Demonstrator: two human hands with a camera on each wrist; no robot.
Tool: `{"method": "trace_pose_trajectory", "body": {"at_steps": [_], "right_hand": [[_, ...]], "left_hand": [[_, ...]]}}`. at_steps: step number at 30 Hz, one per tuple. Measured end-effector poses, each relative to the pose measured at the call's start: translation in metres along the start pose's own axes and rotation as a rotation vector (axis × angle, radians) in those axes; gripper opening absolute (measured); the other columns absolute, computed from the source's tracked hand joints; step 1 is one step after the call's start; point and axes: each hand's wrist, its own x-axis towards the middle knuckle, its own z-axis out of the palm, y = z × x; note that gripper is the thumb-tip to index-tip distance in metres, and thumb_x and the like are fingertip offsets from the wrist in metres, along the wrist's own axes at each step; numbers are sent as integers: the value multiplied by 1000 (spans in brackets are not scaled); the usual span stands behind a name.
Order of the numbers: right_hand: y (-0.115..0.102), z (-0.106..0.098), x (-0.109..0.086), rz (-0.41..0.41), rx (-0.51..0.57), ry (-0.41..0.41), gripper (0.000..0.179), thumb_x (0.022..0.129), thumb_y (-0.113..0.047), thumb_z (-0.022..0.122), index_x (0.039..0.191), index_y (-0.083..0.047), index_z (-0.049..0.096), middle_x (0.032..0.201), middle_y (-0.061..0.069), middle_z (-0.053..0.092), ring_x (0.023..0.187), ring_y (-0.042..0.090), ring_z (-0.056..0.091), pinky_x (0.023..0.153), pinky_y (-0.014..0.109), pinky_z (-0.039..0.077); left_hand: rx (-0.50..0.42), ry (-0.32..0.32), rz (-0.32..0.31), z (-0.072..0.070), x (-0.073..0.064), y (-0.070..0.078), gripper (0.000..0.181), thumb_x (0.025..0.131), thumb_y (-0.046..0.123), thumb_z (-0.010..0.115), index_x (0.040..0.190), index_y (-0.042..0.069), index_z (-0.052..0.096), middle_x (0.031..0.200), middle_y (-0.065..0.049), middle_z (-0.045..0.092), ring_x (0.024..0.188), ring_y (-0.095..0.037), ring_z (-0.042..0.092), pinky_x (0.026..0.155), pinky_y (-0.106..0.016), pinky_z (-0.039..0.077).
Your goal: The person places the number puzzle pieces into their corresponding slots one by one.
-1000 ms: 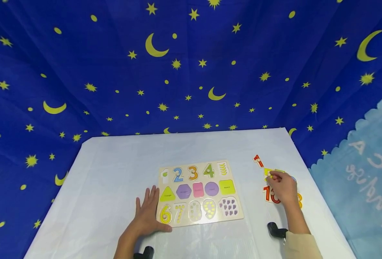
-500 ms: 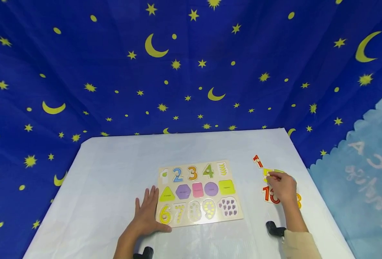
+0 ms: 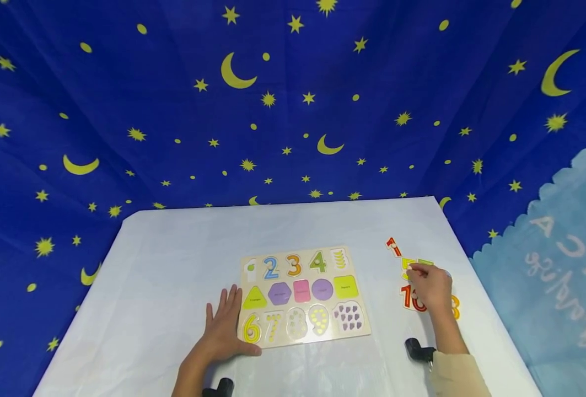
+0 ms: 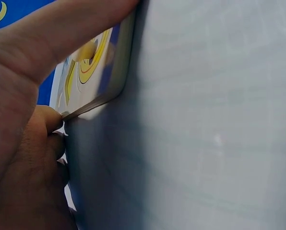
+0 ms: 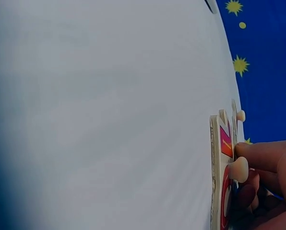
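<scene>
A wooden number puzzle board (image 3: pixel 259 275) lies mid-table, with 2, 3, 4, 6 and coloured shapes set in it. My left hand (image 3: pixel 224 331) rests with fingers spread along its left edge, the thumb by the near corner. In the left wrist view, thumb and fingers frame the board's corner beside the yellow 6 (image 4: pixel 92 60). At the right, my right hand (image 3: pixel 434 286) pinches the knob of the yellow number 5 puzzle piece (image 3: pixel 405 262), partly covered by the fingers. The red 10 piece (image 5: pixel 224 148) stands in front of those fingers in the right wrist view.
The red 1 piece (image 3: pixel 393 247) lies beyond the 5. The red 10 lies nearer, and an orange piece (image 3: pixel 455 307) shows beside my wrist. Black wrist-camera parts (image 3: pixel 418 350) stick out near each forearm. A star-patterned blue cloth (image 3: pixel 293 110) hangs behind the white table.
The head view has drifted slightly, so everything sits a little further left. Both hands keep their places, the right fingertips staying at the knob of the 5.
</scene>
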Motion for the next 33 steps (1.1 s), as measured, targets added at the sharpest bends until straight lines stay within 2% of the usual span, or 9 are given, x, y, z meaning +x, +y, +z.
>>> {"method": "trace_pose_trajectory", "body": {"at_steps": [11,19,23,29,33], "right_hand": [[-6,-6,1,-13,-6,-24,29,90,-20,66,111,0,70,84,9,61,66,20,53,49,25,42],[-15,-6,0,-8,17,-44,30,90,-22,67,112,-2,70,90,9,63,76,20,53,59,27,42],[-22,-4,0,-46,20,-46,30,90,-23,67,112,-2,70,91,9,62,79,21,53,59,26,43],[-39,7,-3,-131,28,-51,26,89,-19,68,108,-2,71,87,8,60,74,20,53,57,28,44],[-43,14,-5,-143,45,-69,25,88,-19,69,107,-3,71,86,7,61,75,19,53,59,29,45]], "left_hand": [[2,12,13,0,2,1,147,40,65,85,153,3,15,159,-17,7,144,-35,-5,107,-62,-11],[14,-4,-11,-1,1,2,148,40,65,86,154,4,13,160,-16,6,145,-34,-6,107,-62,-12],[14,-5,-18,-2,1,3,148,40,63,86,154,4,13,160,-15,6,145,-34,-6,107,-62,-11],[9,-1,-8,-2,-1,0,148,40,63,87,154,4,13,159,-15,5,145,-34,-6,107,-62,-11],[4,6,-3,-1,-1,0,147,40,64,86,154,4,14,159,-15,6,145,-34,-5,107,-62,-10]]}}
